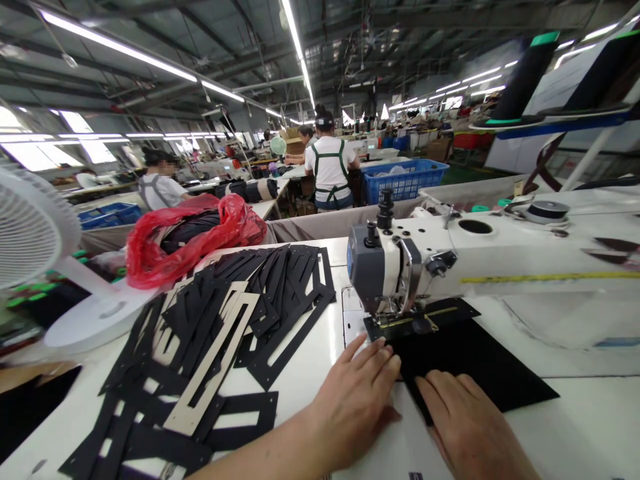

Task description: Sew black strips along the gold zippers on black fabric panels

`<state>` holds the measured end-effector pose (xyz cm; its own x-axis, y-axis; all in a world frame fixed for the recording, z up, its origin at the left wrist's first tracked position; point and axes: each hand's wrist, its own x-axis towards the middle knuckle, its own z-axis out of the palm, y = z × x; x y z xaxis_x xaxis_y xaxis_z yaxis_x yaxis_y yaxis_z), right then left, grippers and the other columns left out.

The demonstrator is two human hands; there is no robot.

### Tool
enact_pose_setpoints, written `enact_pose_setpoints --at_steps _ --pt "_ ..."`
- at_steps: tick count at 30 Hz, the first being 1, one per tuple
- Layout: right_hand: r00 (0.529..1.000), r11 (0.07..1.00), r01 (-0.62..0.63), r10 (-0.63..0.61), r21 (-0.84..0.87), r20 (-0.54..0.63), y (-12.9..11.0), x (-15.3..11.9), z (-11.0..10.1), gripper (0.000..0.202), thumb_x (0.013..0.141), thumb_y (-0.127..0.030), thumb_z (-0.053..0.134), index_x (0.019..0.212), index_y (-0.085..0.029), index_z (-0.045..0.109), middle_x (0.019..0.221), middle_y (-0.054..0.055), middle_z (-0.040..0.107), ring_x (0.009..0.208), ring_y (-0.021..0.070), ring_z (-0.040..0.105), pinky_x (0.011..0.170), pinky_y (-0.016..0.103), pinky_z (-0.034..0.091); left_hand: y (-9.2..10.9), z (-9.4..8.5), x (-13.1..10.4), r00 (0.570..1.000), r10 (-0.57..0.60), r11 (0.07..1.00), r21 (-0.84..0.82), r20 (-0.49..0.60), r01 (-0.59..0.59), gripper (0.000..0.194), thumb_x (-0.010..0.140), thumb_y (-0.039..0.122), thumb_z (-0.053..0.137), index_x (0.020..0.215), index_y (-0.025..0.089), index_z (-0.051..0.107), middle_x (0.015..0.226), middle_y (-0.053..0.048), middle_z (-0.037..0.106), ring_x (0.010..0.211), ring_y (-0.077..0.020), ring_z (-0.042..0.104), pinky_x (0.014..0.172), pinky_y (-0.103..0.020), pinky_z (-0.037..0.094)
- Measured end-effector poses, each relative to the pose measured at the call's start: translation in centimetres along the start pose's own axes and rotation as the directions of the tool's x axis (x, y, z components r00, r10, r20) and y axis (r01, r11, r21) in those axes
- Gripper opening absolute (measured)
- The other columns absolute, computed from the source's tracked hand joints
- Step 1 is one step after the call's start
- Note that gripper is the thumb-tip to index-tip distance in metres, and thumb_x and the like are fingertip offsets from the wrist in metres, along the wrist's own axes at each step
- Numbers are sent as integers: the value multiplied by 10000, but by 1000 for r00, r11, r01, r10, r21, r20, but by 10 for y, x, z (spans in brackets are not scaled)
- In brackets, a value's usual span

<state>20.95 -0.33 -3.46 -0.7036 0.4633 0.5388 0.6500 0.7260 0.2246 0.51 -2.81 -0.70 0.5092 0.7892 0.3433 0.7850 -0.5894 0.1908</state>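
Observation:
A black fabric panel (480,367) lies flat on the sewing machine bed. At its far edge, a black strip with a gold-toothed zipper (445,313) sits under the presser foot of the white sewing machine (435,260). My left hand (357,393) rests with fingers stretched out at the panel's left corner, close to the presser foot. Nearer to me, my right hand (465,427) has its fingers bent together over the panel's front edge; the thumb is hidden. Left of my hands spreads a pile of black frame-shaped pieces (200,333), with a beige one (215,367) on top.
A red plastic bag (195,233) with dark pieces stands behind the pile. At left is a white fan (95,307). Thread cones (523,83) rise at upper right. Beyond the table, a person in a white shirt (330,163) stands beside a blue basket (405,180).

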Motion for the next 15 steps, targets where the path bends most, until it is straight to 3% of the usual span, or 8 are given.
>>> enact_pose_setpoints --at_steps 2,5,8,12,15 --pt "998 997 -57 56 57 8 -18 4 -3 303 771 -17 361 884 -99 630 804 115 596 692 214 538 658 362 435 9 -1 -3 999 28 1000 -3 42 -28 538 870 407 538 1289 91 423 1345 -140 466 1299 -246 359 1126 -394 212" --pt "996 984 -89 88 152 11 -27 8 -9 300 824 -60 351 927 -94 631 765 94 577 652 195 518 603 335 430 11 -1 -3 997 35 999 -1 67 -35 520 869 444 524 1231 74 469 1347 -155 457 1302 -260 350 1122 -399 225" --pt "995 973 -96 97 208 6 -26 3 -15 315 870 -105 340 1008 -104 623 820 101 589 717 208 541 623 343 444 9 -3 -2 996 59 998 -6 72 -59 476 866 448 529 1176 88 504 1334 -145 472 1298 -250 357 1117 -400 243" --pt "997 957 -59 72 285 -38 -20 -7 -21 290 873 -97 359 973 -113 631 870 107 607 780 208 561 685 352 464 15 -1 4 987 126 991 34 97 -130 473 898 430 483 1212 76 479 1328 -153 477 1298 -247 359 1109 -387 261" --pt "995 944 -46 71 326 -65 -12 -10 -29 257 873 -102 388 966 -114 628 885 106 620 815 200 577 739 345 468 24 5 12 974 184 969 139 130 -202 361 928 278 433 1195 42 495 1297 -185 500 1258 -263 418 1086 -388 289"
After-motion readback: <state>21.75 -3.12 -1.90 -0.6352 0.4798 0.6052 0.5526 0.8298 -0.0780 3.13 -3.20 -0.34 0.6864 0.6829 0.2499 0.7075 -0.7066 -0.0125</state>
